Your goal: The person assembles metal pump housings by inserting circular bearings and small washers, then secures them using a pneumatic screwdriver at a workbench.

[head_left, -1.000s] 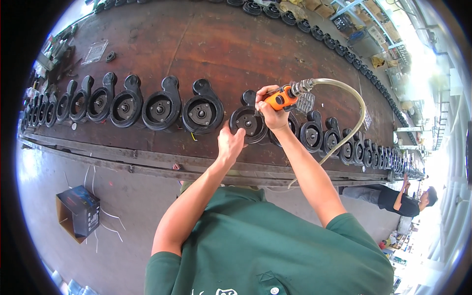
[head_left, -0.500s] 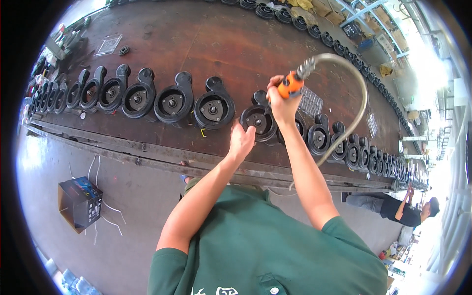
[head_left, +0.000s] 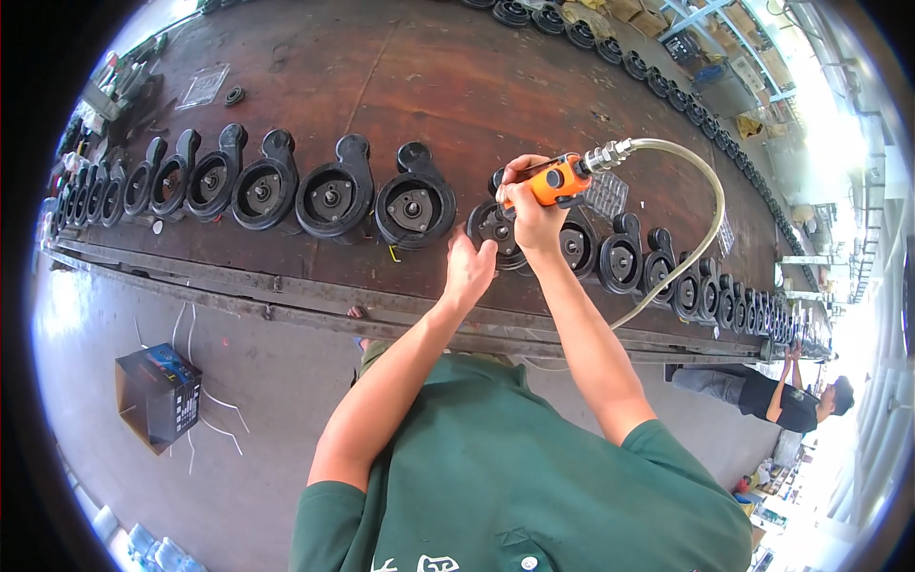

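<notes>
My right hand (head_left: pixel 534 212) is wrapped around an orange air gun (head_left: pixel 555 181), with a clear hose (head_left: pixel 721 205) running from its metal fitting. The tool points down to the left over a black round housing (head_left: pixel 489 229) with a metal plate and centre shaft. My hand hides part of that housing, and the tool's tip is hard to make out. At the housing's near left rim, my left hand (head_left: pixel 469 267) grips it with thumb and fingers. Just left stands a similar housing (head_left: pixel 416 210); another housing (head_left: pixel 575 245) stands right of my right wrist.
Several matching black housings (head_left: pixel 334 195) line the brown table (head_left: pixel 429 86) on both sides, with another row (head_left: pixel 658 81) along its far edge. A clear plastic tray (head_left: pixel 605 195) lies behind the tool. An open carton (head_left: pixel 157 396) is on the floor; another person (head_left: pixel 791 405) stands far right.
My right hand has moved slightly left and down, tilting the air gun flatter over the housing. The hose has swung right. My left hand stays at the rim.
</notes>
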Motion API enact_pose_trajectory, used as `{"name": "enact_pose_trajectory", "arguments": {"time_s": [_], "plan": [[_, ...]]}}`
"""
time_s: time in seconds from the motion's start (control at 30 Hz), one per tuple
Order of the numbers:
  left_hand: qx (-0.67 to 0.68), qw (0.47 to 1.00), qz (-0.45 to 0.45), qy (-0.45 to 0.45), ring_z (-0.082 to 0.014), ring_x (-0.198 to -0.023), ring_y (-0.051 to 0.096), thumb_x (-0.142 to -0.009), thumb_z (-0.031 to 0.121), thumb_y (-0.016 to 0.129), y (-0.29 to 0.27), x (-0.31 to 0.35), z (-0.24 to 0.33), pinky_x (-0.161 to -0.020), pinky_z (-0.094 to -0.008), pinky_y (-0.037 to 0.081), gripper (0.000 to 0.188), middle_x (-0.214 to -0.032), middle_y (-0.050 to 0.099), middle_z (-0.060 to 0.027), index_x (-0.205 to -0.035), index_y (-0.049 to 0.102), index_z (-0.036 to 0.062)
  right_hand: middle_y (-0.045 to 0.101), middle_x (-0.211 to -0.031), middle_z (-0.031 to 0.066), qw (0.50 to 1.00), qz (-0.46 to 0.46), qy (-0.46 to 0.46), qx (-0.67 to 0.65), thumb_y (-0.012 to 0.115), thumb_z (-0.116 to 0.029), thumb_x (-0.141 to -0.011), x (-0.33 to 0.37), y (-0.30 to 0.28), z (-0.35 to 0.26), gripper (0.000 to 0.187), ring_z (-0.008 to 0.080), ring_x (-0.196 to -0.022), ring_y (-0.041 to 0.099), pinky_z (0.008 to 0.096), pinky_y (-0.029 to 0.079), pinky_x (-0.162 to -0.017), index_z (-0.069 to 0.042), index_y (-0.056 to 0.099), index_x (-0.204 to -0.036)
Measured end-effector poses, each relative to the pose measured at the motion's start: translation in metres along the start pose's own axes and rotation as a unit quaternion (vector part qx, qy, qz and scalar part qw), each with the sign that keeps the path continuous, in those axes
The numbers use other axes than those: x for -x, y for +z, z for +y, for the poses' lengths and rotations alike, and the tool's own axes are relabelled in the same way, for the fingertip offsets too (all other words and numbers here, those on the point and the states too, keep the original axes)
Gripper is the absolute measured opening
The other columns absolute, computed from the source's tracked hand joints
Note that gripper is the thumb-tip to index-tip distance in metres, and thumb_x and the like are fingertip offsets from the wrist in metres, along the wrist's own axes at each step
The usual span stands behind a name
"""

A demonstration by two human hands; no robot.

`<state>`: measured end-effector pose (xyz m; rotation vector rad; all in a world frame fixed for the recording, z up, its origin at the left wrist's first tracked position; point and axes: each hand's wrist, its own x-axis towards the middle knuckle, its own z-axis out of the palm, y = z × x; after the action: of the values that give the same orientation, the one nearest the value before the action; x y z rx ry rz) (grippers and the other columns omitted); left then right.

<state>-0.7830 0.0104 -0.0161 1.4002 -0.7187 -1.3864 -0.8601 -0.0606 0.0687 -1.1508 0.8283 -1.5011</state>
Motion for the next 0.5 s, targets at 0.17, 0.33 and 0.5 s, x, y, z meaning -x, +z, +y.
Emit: {"name": "enact_pose_trajectory", "arguments": {"time_s": [0.17, 0.33, 0.5], "plan": [[-0.034, 0.997, -0.055, -0.041, -0.0253, -0.096, 0.069, -0.088, 0.014, 0.059, -0.008, -0.001, 0.006, -0.063, -0.0359, 0.066, 0.053, -0.117, 0.061, -0.0175, -0.136, 0.044, -0.0033, 0.065, -0.083, 0.0066, 1.000, -0.006, -0.004, -0.001, 0.060, 0.008, -0.082, -0.001, 0.000, 0.003, 0.020, 0.0127, -0.065, 0.064, 0.0247, 0.053, -0.058, 0.000, 0.060, -0.101], [-0.022, 0.999, 0.009, 0.034, -0.0249, -0.063, 0.068, -0.085, 0.009, 0.061, -0.001, -0.002, -0.002, -0.057, -0.0384, 0.056, 0.041, -0.089, 0.066, -0.0198, -0.120, 0.050, -0.0085, 0.065, -0.084, 0.0071, 0.999, -0.039, 0.011, 0.012, 0.060, 0.010, -0.080, 0.003, 0.002, 0.002, 0.022, 0.0124, -0.068, 0.063, 0.0257, 0.054, -0.059, 0.000, 0.061, -0.100], [-0.025, 0.998, 0.027, 0.058, -0.0302, -0.074, 0.070, -0.085, 0.012, 0.061, 0.001, -0.010, -0.028, -0.068, -0.0404, 0.057, 0.046, -0.095, 0.067, -0.0227, -0.125, 0.050, -0.0070, 0.066, -0.088, 0.0073, 0.996, -0.090, -0.005, 0.013, 0.062, 0.012, -0.078, 0.008, -0.001, 0.017, 0.025, 0.0128, -0.074, 0.065, 0.0268, 0.055, -0.066, 0.000, 0.060, -0.100]]}}
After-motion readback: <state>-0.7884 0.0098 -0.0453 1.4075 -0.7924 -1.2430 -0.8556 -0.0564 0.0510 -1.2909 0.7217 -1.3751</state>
